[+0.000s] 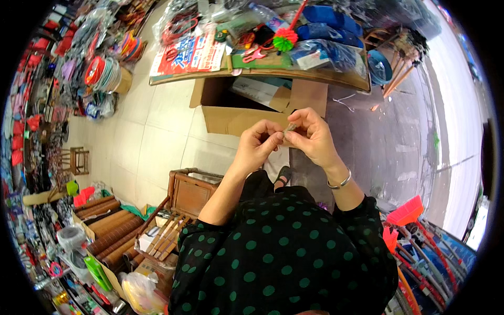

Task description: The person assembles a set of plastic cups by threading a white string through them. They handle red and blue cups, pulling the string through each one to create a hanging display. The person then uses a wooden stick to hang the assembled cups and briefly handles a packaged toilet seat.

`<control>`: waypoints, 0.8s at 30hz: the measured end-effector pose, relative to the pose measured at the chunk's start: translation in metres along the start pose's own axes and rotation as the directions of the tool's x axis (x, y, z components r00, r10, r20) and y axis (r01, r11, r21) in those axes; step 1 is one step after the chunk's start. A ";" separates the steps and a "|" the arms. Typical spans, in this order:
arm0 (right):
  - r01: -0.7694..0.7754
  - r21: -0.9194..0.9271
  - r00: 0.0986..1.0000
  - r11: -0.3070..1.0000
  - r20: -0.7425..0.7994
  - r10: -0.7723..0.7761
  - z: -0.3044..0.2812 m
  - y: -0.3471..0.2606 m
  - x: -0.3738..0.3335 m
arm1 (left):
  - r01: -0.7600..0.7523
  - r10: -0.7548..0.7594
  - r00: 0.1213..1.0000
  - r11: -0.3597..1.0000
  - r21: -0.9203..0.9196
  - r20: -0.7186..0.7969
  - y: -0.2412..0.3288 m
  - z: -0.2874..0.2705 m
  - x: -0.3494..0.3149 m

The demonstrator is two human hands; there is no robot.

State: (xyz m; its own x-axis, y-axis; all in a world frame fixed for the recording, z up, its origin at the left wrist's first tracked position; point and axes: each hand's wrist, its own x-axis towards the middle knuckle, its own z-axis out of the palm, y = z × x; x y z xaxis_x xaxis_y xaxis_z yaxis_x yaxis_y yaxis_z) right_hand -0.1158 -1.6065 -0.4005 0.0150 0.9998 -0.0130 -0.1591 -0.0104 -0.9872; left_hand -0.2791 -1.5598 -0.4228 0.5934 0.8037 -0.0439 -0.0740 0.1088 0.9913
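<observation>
My left hand point(258, 147) and my right hand point(314, 137) meet in front of my body, fingertips almost touching. Between them is a small pale, greyish thing point(290, 127), too small to name. The right thumb and index finger pinch it from one side. Thumb and fingers of the left hand are pressed together at its other end, the remaining fingers curled. A silver bangle point(340, 180) circles my right wrist. Just beyond my hands stands an open cardboard box point(231, 119) holding some white and dark items.
Ahead is a table point(247, 75) loaded with scissors point(171, 53), a pompom point(285, 40), a bottle point(265, 17) and bagged goods. A wooden chair point(190, 197) and rolled mats point(113, 224) stand at left. Brooms point(407, 211) lean at the right. Goods line the left wall.
</observation>
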 end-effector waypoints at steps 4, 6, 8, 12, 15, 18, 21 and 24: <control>0.116 0.065 0.983 0.991 -0.151 -0.105 -0.011 0.010 -0.016 | 0.046 -0.045 0.999 0.997 -0.057 0.018 0.002 0.021 0.007; 0.135 0.054 0.975 0.989 -0.186 -0.123 -0.017 0.007 -0.022 | 0.071 -0.066 0.997 0.989 -0.128 0.044 -0.002 0.030 0.011; 0.148 0.047 0.965 0.988 -0.224 -0.134 -0.023 0.003 -0.028 | 0.045 -0.041 0.997 0.997 -0.067 0.060 -0.001 0.038 0.015; 0.124 -0.105 0.968 0.987 -0.205 -0.144 -0.029 -0.017 -0.038 | -0.001 -0.021 0.991 0.987 0.161 0.133 0.005 0.042 0.022; 0.143 -0.133 0.957 0.981 -0.235 -0.172 -0.029 -0.018 -0.038 | -0.001 -0.016 0.991 0.992 0.123 0.136 0.006 0.049 0.024; 0.160 0.014 0.954 0.987 -0.258 -0.151 -0.030 -0.020 -0.035 | -0.055 0.070 0.994 0.983 -0.176 0.079 0.000 0.058 0.024; 0.138 0.220 0.964 0.966 -0.254 -0.080 -0.030 -0.016 -0.031 | -0.052 0.080 0.993 0.953 -0.297 0.083 0.000 0.061 0.024; 0.148 0.340 0.964 0.929 -0.258 -0.059 -0.025 -0.009 -0.023 | -0.077 0.105 0.993 0.927 -0.367 0.057 -0.003 0.060 0.025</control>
State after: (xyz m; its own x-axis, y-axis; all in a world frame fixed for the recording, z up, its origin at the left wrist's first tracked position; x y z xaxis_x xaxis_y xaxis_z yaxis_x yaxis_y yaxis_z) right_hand -0.0897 -1.6301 -0.3949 0.2786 0.9604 0.0049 -0.4813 0.1440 -0.8647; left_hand -0.2162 -1.5746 -0.4198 0.6272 0.7759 0.0675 -0.4085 0.2540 0.8767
